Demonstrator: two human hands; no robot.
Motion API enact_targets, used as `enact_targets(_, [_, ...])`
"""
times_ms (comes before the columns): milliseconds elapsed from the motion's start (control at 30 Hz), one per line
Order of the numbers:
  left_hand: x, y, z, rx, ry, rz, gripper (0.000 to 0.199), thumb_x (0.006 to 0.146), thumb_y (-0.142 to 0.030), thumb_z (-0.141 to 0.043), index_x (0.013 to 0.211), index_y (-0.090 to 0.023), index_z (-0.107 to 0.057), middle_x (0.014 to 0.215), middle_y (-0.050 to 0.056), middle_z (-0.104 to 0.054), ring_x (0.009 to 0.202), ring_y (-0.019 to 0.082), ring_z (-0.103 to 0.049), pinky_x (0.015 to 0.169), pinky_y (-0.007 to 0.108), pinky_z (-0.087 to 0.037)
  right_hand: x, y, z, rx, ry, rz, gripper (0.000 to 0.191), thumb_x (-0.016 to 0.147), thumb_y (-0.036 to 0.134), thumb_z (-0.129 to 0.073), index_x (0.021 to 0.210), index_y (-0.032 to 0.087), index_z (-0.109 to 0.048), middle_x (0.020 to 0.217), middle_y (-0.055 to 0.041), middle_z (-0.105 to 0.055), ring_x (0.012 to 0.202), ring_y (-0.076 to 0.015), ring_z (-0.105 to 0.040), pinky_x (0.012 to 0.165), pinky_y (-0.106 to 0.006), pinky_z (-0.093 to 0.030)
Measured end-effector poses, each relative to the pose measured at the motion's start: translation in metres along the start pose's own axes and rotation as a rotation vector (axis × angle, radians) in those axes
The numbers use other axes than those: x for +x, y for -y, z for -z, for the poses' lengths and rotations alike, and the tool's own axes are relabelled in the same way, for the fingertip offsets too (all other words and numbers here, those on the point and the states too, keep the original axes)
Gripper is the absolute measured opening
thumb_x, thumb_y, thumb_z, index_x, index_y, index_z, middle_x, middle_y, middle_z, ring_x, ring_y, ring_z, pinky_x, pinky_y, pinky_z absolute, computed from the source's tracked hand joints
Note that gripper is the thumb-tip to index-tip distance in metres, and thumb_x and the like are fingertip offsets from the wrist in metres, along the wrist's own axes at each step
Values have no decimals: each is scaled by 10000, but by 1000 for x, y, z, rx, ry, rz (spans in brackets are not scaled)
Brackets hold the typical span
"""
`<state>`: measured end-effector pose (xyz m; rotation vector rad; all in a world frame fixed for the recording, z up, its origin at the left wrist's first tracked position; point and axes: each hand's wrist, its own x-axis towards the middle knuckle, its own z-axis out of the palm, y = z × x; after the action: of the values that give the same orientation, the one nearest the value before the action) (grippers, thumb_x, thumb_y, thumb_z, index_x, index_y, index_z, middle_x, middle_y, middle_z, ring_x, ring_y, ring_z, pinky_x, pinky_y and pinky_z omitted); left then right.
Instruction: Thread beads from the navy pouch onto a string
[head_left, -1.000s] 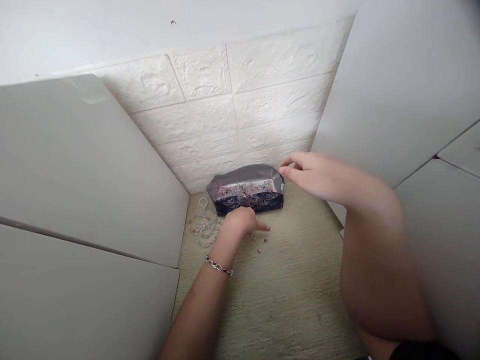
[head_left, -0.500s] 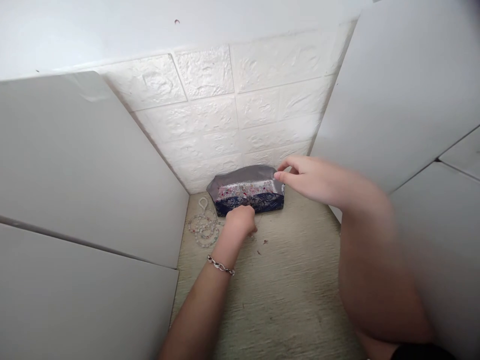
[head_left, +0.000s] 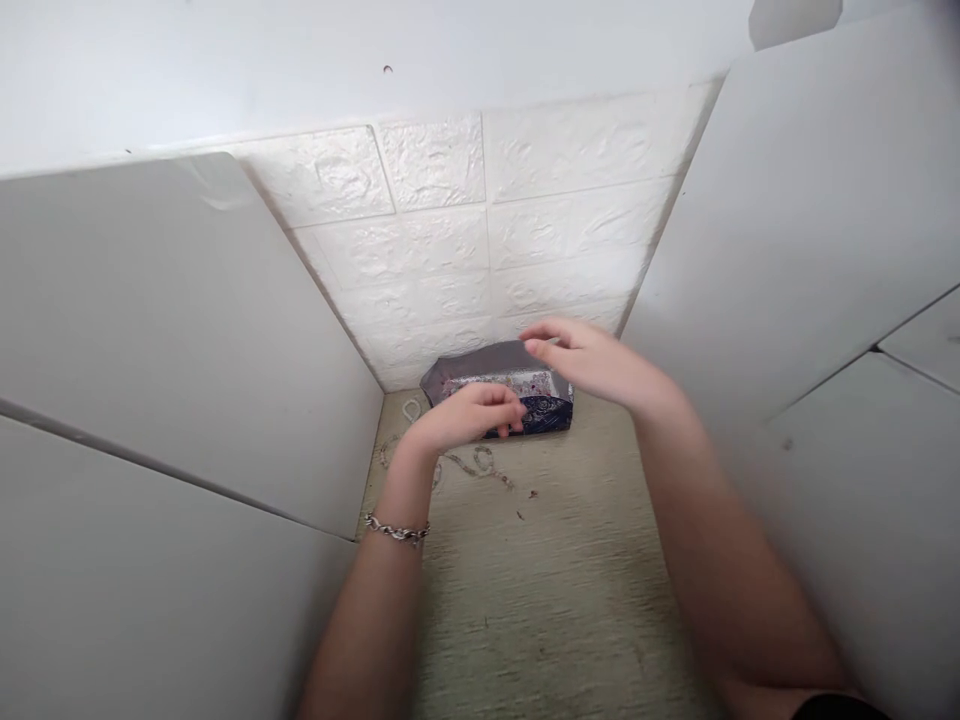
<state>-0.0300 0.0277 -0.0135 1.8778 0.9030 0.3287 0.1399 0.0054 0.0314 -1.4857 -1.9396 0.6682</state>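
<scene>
Open bead pouch point(head_left: 553, 412) by back wall, L + R hands at it.
Pale wood-grain surface point(head_left: 540, 600), white brick-pattern wall point(head_left: 435, 240) at 12 o'clock, grey panels at 9 point(head_left: 187, 330) & 3 point(head_left: 780, 200). Pouch sits at wall's foot, long axis approx. 9-to-3, mouth up/twd 6. Count: 1 pouch; loose beads point(head_left: 536, 383) inside too small to count; strung beads point(head_left: 475, 470) at its 7, no. of strands unclear; 2 dark specks point(head_left: 533, 494) at 6; 1 chain bracelet point(head_left: 397, 530), L wrist. L hand point(head_left: 465, 415) overlaps pouch's front, fingers curled; R hand point(head_left: 592, 370) at its 1, thumb/index gap narrow. Can't tell if either holds anything.
</scene>
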Motion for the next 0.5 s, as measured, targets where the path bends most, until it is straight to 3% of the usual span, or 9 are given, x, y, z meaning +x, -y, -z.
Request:
enact_targets(100, [-10, -9, 10, -245, -223, -145, 247, 753, -379, -421, 760, -148, -508, 787, 24, -555, 665, 74, -484, 553, 184, -361, 8, 3, -13, 170, 191, 125, 301, 798, 337, -386, 981, 176, -563, 907, -34, -584, 833, -136, -519, 728, -252, -402])
enact_targets(167, [-13, -10, 14, -390, -313, -186, 227, 762, -375, -424, 761, -153, -473, 766, 15, -542, 703, 80, -495, 604, 194, -378, 10, 6, -18, 231, 252, 147, 291, 780, 344, -405, 901, 158, -594, 820, -26, -590, 757, -127, -525, 678, -238, -405])
enact_targets(333, [-17, -12, 15, -435, -358, -155, 219, 771, -380, -423, 728, -166, -409, 547, -48, -370, 510, 50, -400, 561, 200, -380, 6, 8, -14, 204, 84, 78, 268, 742, 369, -466, 745, 135, -596, 658, -21, -567, 586, -105, -502, 551, -217, -385])
enact_targets(400, [-20, -16, 15, -369, -366, -145, 222, 763, -392, -431, 750, -170, -430, 515, -60, -299, 453, 44, -321, 518, 197, -365, 1, 11, -8, 264, -15, 55, 267, 759, 378, -456, 767, 140, -576, 702, -29, -578, 597, -103, -513, 554, -214, -399])
enact_targets(500, [-25, -22, 17, -256, -390, -143, 235, 727, -394, -483, 787, -166, -495, 547, -41, -358, 485, 54, -345, 502, 193, -353, -7, 20, 7, 460, -156, 46, 259, 811, 369, -389, 885, 164, -530, 850, -37, -594, 647, -90, -540, 609, -211, -433])
